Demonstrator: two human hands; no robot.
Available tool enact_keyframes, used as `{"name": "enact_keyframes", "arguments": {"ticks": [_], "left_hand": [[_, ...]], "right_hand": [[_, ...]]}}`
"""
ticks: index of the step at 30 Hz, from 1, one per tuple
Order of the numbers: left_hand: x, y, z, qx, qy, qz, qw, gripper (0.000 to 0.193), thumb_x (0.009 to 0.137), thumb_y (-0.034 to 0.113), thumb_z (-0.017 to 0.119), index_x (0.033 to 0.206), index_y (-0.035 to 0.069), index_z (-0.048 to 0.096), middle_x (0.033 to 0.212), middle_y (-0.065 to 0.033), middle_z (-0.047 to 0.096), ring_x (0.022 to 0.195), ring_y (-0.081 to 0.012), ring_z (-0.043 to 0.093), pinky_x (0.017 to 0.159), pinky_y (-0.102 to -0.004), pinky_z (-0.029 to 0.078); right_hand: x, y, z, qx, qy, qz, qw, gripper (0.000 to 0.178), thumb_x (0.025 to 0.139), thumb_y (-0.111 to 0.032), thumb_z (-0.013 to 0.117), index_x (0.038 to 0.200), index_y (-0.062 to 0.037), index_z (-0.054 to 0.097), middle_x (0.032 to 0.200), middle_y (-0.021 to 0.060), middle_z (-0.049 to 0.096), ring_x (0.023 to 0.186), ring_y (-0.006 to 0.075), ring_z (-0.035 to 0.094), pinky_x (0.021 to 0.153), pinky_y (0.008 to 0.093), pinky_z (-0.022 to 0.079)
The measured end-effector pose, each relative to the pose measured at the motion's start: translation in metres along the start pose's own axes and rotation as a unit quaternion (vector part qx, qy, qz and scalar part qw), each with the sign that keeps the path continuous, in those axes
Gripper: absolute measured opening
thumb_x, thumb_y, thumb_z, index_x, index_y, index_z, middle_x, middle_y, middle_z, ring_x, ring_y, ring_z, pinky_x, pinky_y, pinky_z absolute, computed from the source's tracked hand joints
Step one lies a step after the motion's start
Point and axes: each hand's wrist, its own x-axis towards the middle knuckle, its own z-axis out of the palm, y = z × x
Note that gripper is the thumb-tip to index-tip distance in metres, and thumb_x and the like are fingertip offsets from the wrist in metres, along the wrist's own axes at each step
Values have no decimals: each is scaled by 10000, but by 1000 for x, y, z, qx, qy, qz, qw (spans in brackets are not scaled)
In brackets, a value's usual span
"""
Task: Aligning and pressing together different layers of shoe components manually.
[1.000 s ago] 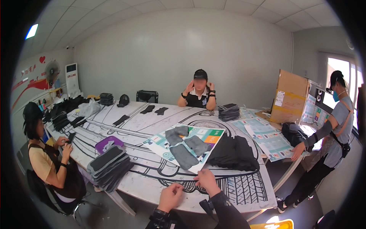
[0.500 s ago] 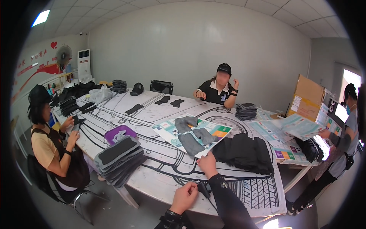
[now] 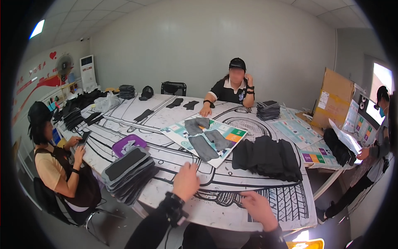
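My left hand (image 3: 186,181) is over the front of the table, just before a colourful printed sheet (image 3: 224,161). Its fingers are loosely bent and slightly apart, with nothing visible in them. My right hand (image 3: 260,209) hovers lower right, above the drawn tyre tread, open with its fingers pointing left. On the sheet lie several grey fabric pieces (image 3: 203,148), partly overlapping. A heap of black folded fabric (image 3: 267,159) rests to the right of the sheet. Left of my left hand stands a tall stack of grey and black fabric pads (image 3: 128,170).
The white table (image 3: 166,145) bears black line drawings. A purple tray (image 3: 118,150) holds pale scraps. Co-workers are at the left, far side and right. More pads (image 3: 267,110) are stacked far right, near a cardboard box (image 3: 333,97). A yellow stool (image 3: 306,244) is below right.
My left hand has moved forward over the table; my right hand has drawn back to the right, away from the sheet. Across the table, a co-worker's hand now rests near the sheet.
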Motion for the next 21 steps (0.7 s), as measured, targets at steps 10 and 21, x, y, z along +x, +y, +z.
{"name": "enact_keyframes", "arguments": {"ticks": [10, 21], "left_hand": [[88, -51, 70, 141, 14, 159, 977, 92, 884, 96, 632, 972, 89, 655, 1019, -106, 612, 1016, -325, 640, 786, -444, 575], [108, -65, 45, -33, 71, -28, 997, 143, 820, 159, 757, 854, 21, 735, 938, -153, 684, 960, -372, 653, 827, -487, 541]], "right_hand": [[-74, 36, -6, -80, 196, -36, 977, 77, 929, -58, 700, 966, -74, 766, 657, 67, 661, 550, 150, 628, 546, 291, 486], [-74, 38, -20, -120, 149, -47, 981, 93, 885, -75, 722, 972, -95, 743, 640, 75, 634, 531, 245, 623, 522, 352, 484]]}}
